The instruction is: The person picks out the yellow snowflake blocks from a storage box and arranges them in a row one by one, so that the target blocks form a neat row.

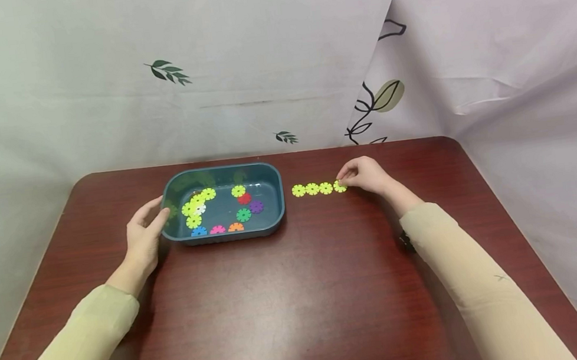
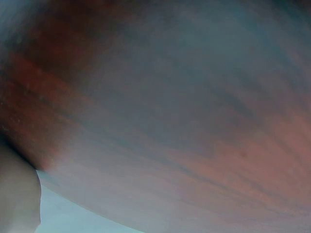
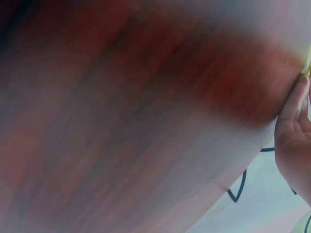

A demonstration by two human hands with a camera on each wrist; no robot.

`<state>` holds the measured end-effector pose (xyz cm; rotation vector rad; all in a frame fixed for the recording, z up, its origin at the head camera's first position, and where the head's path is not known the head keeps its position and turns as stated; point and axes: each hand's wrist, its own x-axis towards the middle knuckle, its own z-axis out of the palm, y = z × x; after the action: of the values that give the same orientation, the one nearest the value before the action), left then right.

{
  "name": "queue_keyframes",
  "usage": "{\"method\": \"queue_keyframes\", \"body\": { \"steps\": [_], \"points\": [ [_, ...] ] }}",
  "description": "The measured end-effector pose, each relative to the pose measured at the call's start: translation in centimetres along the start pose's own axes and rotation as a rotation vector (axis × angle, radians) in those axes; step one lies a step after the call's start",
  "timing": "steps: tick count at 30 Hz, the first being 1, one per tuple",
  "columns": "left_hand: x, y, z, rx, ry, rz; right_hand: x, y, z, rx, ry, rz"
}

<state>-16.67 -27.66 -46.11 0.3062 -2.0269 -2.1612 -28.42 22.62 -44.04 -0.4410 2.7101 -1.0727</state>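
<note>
My left hand (image 1: 141, 239) holds the left end of a dark blue-green plastic basin (image 1: 225, 236), thumb at the rim and fingers along the outside. Inside the basin lie several flower-shaped notched discs: yellow, white, red, purple, a green disc (image 1: 243, 215), blue, pink and orange. To its right, a row of yellow discs (image 1: 312, 189) lies flat on the table. At the row's right end my right hand (image 1: 367, 176) pinches a yellow disc (image 1: 340, 186) between thumb and fingertips, close to its neighbour. The right wrist view catches only part of that hand, at its right edge.
The reddish-brown wooden table (image 1: 281, 299) has rounded far corners. Pale cloth (image 1: 254, 65) with leaf prints hangs behind it and along both sides. A small dark object (image 1: 406, 242) shows under the right sleeve's cuff.
</note>
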Motion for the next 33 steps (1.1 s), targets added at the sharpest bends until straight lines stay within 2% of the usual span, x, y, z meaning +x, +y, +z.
{"method": "queue_keyframes", "body": {
  "steps": [25, 33],
  "points": [
    [-0.1, 0.1, -0.1, 0.025, 0.000, -0.003, 0.1, 0.2, 0.0, 0.004, 0.020, 0.002],
    [-0.2, 0.1, -0.1, 0.031, -0.006, -0.014, 0.5, -0.9, -0.2, 0.037, 0.041, -0.016]
  ]
}}
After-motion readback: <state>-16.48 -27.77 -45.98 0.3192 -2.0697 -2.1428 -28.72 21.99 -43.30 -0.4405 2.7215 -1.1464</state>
